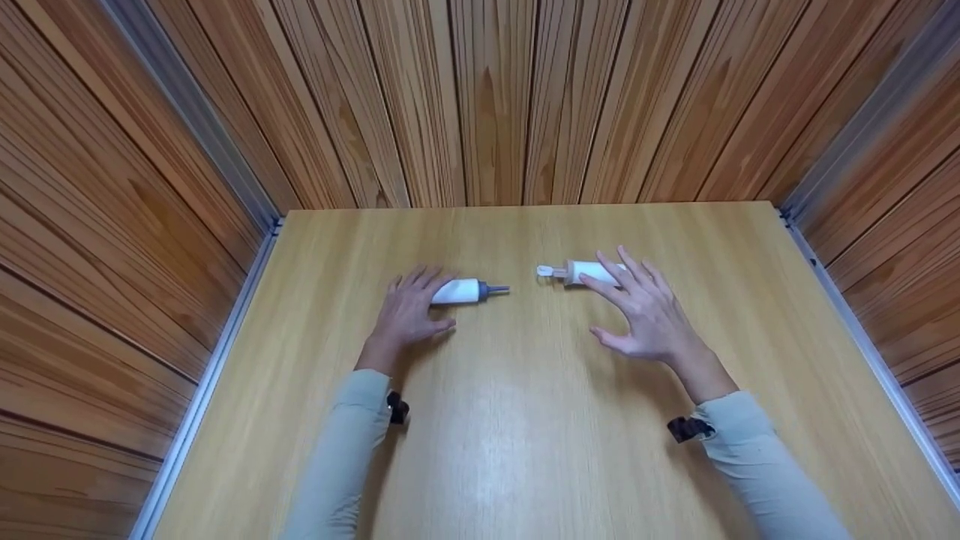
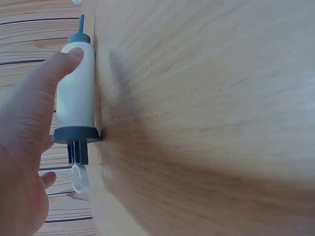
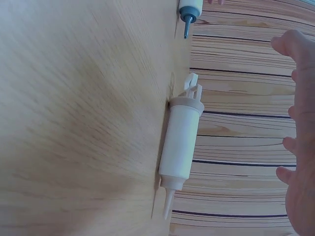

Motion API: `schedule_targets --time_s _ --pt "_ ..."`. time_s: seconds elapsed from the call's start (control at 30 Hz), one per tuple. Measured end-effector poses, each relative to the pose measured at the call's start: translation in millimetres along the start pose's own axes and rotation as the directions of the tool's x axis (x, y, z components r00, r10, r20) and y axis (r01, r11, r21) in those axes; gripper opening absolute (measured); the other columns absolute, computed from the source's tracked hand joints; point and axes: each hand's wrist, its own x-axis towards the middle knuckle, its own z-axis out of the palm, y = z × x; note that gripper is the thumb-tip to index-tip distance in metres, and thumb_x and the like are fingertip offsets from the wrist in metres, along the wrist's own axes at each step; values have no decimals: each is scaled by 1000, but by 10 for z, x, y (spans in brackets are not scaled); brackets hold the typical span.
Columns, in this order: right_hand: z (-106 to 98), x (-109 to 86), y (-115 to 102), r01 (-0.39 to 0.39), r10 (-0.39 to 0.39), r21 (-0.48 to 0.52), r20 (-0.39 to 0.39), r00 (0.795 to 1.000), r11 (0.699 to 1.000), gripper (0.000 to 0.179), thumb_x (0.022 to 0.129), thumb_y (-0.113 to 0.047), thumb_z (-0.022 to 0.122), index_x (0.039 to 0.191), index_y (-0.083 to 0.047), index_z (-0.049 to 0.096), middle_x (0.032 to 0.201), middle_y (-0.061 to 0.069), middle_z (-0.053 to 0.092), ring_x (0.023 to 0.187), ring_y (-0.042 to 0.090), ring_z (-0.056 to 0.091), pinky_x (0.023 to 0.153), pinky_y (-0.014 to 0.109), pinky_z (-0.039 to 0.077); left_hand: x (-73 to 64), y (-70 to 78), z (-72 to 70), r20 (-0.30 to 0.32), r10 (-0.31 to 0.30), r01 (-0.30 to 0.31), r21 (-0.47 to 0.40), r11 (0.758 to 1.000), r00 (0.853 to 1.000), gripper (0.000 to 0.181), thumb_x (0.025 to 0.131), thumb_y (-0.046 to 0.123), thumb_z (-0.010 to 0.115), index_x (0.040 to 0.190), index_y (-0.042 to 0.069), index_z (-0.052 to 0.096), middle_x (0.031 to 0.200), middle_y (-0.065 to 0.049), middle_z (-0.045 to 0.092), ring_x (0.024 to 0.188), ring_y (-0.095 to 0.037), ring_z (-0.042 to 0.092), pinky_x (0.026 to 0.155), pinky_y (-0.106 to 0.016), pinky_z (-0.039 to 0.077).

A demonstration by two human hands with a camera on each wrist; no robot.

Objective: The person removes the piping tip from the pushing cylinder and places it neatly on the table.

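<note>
Two syringe-like tubes lie on the table. The left one [image 1: 457,291] has a white barrel, dark grey nozzle and flange, and a white ring handle [image 2: 79,178] at the plunger end, which my left hand hides in the head view. That left hand [image 1: 409,306] is at this end, thumb held apart from its fingers; in the left wrist view the thumb overlaps the barrel. The right tube [image 3: 180,142] is white with beige ends and a looped handle. My right hand [image 1: 651,319] hovers over its nozzle end with fingers spread, holding nothing.
The light wood table [image 1: 495,420] ends at a wood-plank back wall [image 1: 491,105]. Plank walls with metal edge rails [image 1: 217,352] stand at left and right. A dark band [image 1: 397,409] sits on the left wrist, another [image 1: 688,429] on the right.
</note>
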Motion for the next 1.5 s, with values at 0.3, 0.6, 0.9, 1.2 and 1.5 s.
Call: schedule_targets --time_s 0.3,0.6,0.9,1.2,1.5 --pt "88 -47 -34 -51 55 68 -66 996 996 77 84 -38 87 157 -21 67 171 24 54 155 59 50 105 84 51 16 -37 47 -21 -30 29 -65 997 999 74 100 30 87 166 26 54 174 -10 54 164 -41 47 133 -73 33" --pt "123 -60 -23 -59 70 109 -101 992 992 77 82 -33 89 154 -19 69 166 28 57 150 62 53 102 83 52 70 -67 66 -34 -46 44 -41 998 998 53 106 16 79 157 25 66 168 -11 62 161 -41 50 125 -65 44" --pt "145 -80 -21 -94 118 226 -95 988 969 79 83 -28 92 157 -18 66 168 30 53 152 59 50 112 85 46 108 -47 89 -73 -67 64 -49 997 995 50 105 13 80 153 24 69 163 -12 65 157 -40 54 127 -65 43" --pt "170 -88 -11 -197 258 497 -56 965 845 84 79 -9 96 157 -2 63 167 33 52 157 36 52 128 34 39 154 -15 145 -127 -62 61 -15 998 990 43 106 12 79 147 24 73 157 -13 70 149 -41 60 116 -61 49" --pt "171 -102 -1 -276 348 628 9 938 728 87 82 4 93 161 -1 57 172 28 50 155 -6 45 106 25 58 154 -15 144 -122 -65 59 -56 997 990 40 109 14 75 147 25 72 158 -12 69 150 -40 58 118 -60 45"
